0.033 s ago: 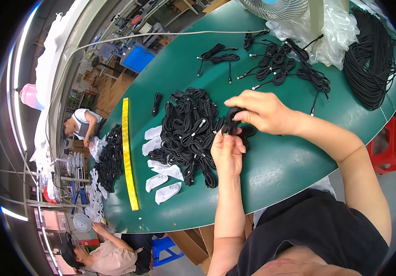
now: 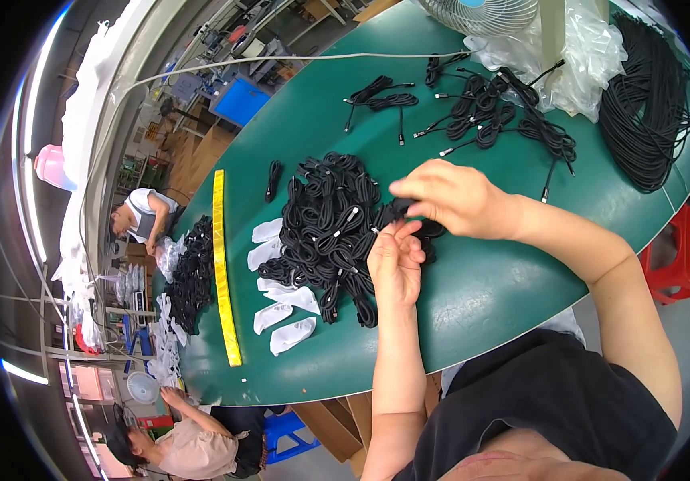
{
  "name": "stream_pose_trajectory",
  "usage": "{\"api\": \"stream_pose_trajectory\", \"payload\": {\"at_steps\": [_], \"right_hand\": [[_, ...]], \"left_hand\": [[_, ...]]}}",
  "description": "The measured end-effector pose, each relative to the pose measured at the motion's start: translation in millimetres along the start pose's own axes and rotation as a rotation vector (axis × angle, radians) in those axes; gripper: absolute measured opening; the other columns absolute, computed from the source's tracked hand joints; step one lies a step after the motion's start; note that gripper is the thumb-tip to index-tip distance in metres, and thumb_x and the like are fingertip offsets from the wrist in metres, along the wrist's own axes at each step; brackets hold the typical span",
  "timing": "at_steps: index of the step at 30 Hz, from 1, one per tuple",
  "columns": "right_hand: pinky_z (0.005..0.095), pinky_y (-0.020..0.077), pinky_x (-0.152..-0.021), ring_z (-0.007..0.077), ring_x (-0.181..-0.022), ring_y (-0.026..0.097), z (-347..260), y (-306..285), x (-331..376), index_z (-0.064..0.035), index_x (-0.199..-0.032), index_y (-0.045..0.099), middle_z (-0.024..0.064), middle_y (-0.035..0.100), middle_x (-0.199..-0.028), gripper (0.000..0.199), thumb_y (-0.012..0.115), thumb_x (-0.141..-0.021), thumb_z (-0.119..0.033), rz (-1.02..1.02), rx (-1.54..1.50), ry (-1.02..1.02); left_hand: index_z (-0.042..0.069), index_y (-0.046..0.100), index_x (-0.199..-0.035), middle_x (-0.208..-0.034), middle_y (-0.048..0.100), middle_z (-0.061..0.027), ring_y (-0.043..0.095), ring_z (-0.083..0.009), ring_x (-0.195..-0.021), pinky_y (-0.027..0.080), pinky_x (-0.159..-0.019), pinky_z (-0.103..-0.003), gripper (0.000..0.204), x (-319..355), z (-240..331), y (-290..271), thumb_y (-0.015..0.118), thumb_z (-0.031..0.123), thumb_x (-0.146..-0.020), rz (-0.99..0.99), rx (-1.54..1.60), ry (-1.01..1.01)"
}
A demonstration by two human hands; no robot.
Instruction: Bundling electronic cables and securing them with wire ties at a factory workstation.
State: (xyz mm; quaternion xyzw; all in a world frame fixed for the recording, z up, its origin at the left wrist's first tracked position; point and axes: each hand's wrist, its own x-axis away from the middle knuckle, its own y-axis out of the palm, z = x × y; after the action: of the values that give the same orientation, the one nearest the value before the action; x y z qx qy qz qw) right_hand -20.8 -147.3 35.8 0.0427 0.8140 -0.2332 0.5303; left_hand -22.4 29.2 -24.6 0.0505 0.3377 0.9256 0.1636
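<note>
My left hand (image 2: 395, 268) pinches the lower end of a coiled black cable (image 2: 398, 211); its other fingers are curled loosely. Over the top of the same coil bends my right hand (image 2: 459, 200), thumb and fingers closed around it. The fingers hide most of this cable. Just left of my hands lies a big pile of bundled black cables (image 2: 329, 228) with small metal plugs showing. Another dark coil (image 2: 433, 230) is partly covered beneath my right hand. White pouches (image 2: 293, 335) lie along the pile's left and lower side.
Loose black cables (image 2: 473, 112) and a large cable hank (image 2: 641, 104) lie on the green table (image 2: 489, 280), near clear plastic bags (image 2: 585, 64) and a fan (image 2: 481, 14). Yellow tape (image 2: 223, 272) marks the left side. Two people work beyond it. Red stools (image 2: 685, 248) stand right.
The coil in my hands has tipped slightly up and left. My left fingers have loosened a little beneath it, and my right fingers have shifted slightly.
</note>
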Motion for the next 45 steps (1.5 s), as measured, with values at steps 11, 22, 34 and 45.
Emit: {"api": "stream_pose_trajectory", "payload": {"at_steps": [11,22,34,45], "right_hand": [[0.0389,0.0485,-0.067,0.0306,-0.075,0.057,-8.0,13.9,16.0,-0.0015,-0.1,0.058,0.0131,0.052,-0.094,0.03,0.066,-0.074,-0.014,-0.395,-0.061,0.117],[0.035,0.0474,-0.046,0.0261,-0.058,0.058,-19.7,21.5,19.3,0.0027,-0.078,0.057,0.0116,0.052,-0.075,0.012,0.062,-0.074,-0.007,-0.259,0.172,0.16],[0.038,0.0477,-0.051,0.0311,-0.06,0.058,-23.3,15.9,12.4,0.0031,-0.079,0.056,0.0144,0.055,-0.074,0.016,0.061,-0.075,-0.012,-0.413,0.26,0.277],[0.0398,0.0473,-0.061,0.0329,-0.069,0.059,-20.3,7.8,10.4,0.0007,-0.082,0.059,0.0156,0.057,-0.083,0.017,0.061,-0.079,-0.016,-0.463,0.006,0.41]], "left_hand": [[0.001,0.05,-0.115,-0.107,0.057,-0.0091,0.054,-0.0206,-0.101,0.044,-0.09,-0.035,0.033,2.1,6.3,-5.8,0.053,0.022,-0.089,-0.064,0.131,0.079],[0.004,0.049,-0.117,-0.107,0.056,-0.0045,0.052,-0.0152,-0.1,0.04,-0.09,-0.03,0.034,5.6,-12.1,6.7,0.056,0.021,-0.088,-0.025,-0.039,0.071],[0.003,0.046,-0.122,-0.106,0.056,-0.0048,0.052,-0.0146,-0.099,0.041,-0.09,-0.03,0.037,5.6,-16.3,3.9,0.051,0.021,-0.091,-0.023,-0.078,0.117],[0.001,0.04,-0.127,-0.117,0.051,-0.0062,0.052,-0.0169,-0.102,0.043,-0.087,-0.031,0.043,5.1,-11.0,6.4,0.05,0.023,-0.091,-0.037,-0.033,0.067]]}}
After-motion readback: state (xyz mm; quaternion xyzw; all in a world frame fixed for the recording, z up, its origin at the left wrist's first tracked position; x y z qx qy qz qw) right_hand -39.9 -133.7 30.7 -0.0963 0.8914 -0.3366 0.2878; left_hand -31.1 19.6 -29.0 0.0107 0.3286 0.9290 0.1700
